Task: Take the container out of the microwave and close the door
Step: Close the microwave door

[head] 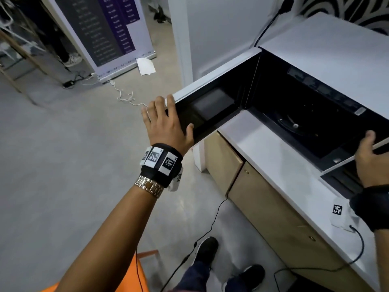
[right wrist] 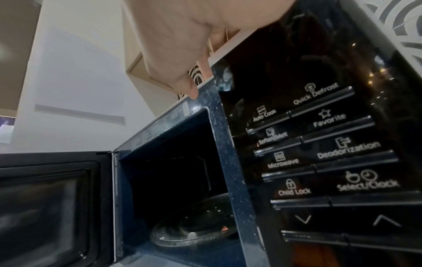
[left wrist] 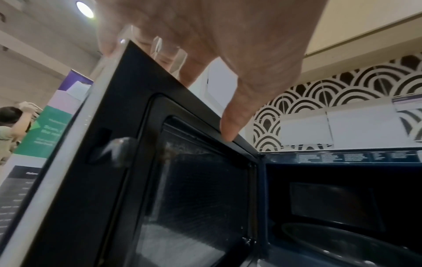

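At the free edge of the open microwave door (head: 212, 106), the person's left hand (head: 166, 123) lies over the top corner, fingers spread and nearly straight on the outer white face, thumb (left wrist: 230, 126) resting on the black inner frame. That grip is an open-handed contact, not a clasp. The right hand (head: 369, 159) is at the microwave's (head: 328, 51) front upper corner beside the control panel (right wrist: 319, 144), thumb over the top edge. Its other fingers are out of sight, so I cannot tell whether they curl on the casing.

The container is in none of the views. The cavity shows only the glass turntable (right wrist: 194, 229), bare, and what shows of the white desk (head: 263, 148) in front carries no container. I judge the removal done and the door-closing to be the step in hand.

Recommendations for that step:
- Push from the free edge, as the left hand is placed, since this is farthest from the hinge.
- Move the thumb off the inner frame before the door meets the body, or it risks being pinched.
- Keep the right hand bracing the casing so the unit does not slide on the desk, with its thumb clear of the door's path.
- Finish with a firm press until the latch catches.
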{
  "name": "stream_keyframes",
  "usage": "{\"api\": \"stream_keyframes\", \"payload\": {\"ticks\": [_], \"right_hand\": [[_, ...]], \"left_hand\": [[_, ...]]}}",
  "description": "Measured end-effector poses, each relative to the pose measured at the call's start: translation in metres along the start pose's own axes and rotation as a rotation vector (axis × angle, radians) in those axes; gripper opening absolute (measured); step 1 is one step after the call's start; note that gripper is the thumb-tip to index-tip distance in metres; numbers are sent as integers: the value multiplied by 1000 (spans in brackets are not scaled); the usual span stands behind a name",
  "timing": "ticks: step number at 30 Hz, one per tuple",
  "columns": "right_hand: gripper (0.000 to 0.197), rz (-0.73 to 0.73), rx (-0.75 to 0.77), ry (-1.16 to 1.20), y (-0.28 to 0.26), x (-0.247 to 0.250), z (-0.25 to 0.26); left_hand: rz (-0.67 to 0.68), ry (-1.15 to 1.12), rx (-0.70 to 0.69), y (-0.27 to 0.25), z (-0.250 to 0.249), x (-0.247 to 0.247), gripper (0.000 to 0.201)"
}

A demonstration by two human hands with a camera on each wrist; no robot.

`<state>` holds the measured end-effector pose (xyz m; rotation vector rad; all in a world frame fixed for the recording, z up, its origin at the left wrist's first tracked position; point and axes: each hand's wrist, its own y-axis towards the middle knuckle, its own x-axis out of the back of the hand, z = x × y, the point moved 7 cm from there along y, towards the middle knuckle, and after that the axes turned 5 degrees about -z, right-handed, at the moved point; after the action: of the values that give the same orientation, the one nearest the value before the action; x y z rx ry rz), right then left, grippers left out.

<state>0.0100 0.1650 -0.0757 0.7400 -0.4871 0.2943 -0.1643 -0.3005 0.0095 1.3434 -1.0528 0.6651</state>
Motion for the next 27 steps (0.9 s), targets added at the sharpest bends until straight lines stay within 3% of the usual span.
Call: {"api": "stream_keyframes", "payload": {"ticks": [1, 3, 6, 16, 21, 27], "right_hand": [[60, -17, 56, -79, -5, 14, -10], [54, -31, 28, -139, 11, 36, -25], [55, -51, 97, -188, 7, 49, 10], [47, -99, 268, -300, -3, 67, 43], [46, -74, 257, -362, -4, 75, 56], [48, 20, 211, -390, 1, 84, 61]], "left_hand": [[4, -10, -15, -5, -3, 1, 88], [8, -30, -53, -18, -10, 4, 89], [15, -47, -123, -37, -21, 10, 89], [1, -262, -338, -75, -72, 35, 77], [-8, -400, -433, -93, -109, 41, 72], [89, -512, -581, -110, -166, 36, 69]]}}
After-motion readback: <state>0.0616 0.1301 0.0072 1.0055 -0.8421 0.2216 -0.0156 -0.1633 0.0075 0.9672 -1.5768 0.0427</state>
